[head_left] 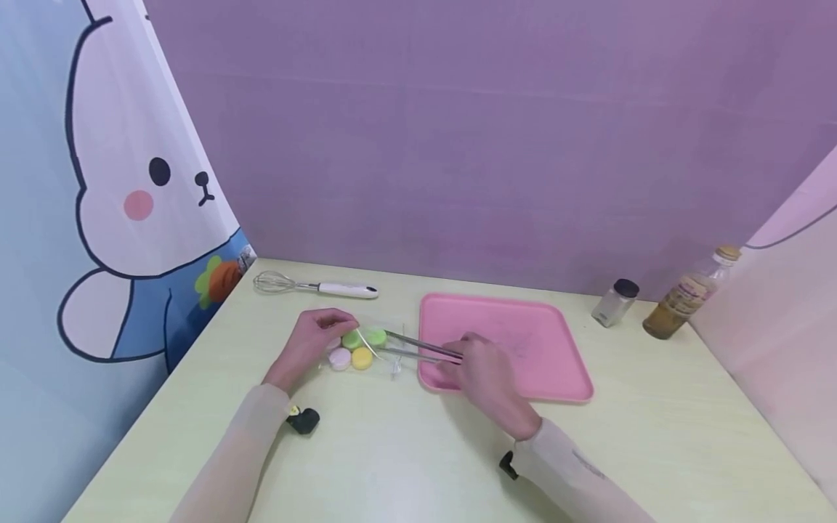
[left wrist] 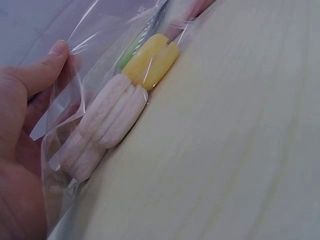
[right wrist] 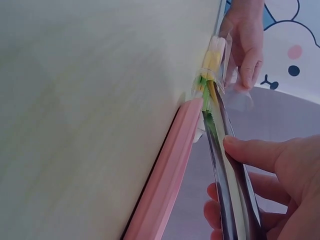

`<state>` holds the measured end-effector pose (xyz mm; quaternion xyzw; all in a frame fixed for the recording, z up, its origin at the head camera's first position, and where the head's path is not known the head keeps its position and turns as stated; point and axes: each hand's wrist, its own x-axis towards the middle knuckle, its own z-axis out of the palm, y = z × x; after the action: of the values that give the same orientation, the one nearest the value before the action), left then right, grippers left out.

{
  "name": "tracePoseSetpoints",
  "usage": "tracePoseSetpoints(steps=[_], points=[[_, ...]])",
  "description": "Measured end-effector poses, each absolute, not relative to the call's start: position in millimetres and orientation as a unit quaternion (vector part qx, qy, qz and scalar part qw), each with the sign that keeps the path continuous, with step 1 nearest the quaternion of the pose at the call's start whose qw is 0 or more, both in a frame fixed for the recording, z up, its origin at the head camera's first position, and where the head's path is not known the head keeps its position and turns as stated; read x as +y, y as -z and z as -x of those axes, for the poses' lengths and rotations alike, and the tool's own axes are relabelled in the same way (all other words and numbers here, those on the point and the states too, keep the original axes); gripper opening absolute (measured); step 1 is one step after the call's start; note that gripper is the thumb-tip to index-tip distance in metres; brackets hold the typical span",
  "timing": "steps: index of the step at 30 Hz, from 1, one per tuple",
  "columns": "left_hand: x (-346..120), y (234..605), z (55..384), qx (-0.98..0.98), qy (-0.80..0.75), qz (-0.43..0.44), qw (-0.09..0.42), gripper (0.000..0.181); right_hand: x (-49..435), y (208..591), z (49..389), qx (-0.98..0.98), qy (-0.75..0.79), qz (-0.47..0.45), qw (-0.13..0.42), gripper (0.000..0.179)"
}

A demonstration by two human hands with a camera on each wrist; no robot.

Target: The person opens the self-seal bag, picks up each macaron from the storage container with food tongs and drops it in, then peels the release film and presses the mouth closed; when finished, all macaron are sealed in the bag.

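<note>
A clear plastic bag lies left of the pink tray, with several macarons inside. Among them are a lilac macaron, a yellow macaron and green macarons. My left hand pinches the bag's upper film between thumb and fingers and lifts it off the macarons. My right hand grips metal tongs over the tray's left edge. Their serrated tips reach into the bag's mouth at a green macaron. Whether the tips clamp it, I cannot tell.
Behind the bag, a whisk with a white handle lies near the table's back edge. At the back right stand a jar with a black lid and a corked bottle of brown contents. A purple cloth wall borders the table.
</note>
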<state>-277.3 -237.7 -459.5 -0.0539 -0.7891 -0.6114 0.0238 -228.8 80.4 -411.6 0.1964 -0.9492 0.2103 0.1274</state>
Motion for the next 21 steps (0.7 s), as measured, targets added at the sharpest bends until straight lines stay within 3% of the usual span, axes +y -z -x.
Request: tracePoseSetpoints(steps=[21], points=[[-236.7, 457.8, 276.7, -0.787, 0.614, 0.056, 0.021, 0.024, 69.6, 417.4, 242.1, -0.94, -0.224, -0.212, 0.147, 0.023]])
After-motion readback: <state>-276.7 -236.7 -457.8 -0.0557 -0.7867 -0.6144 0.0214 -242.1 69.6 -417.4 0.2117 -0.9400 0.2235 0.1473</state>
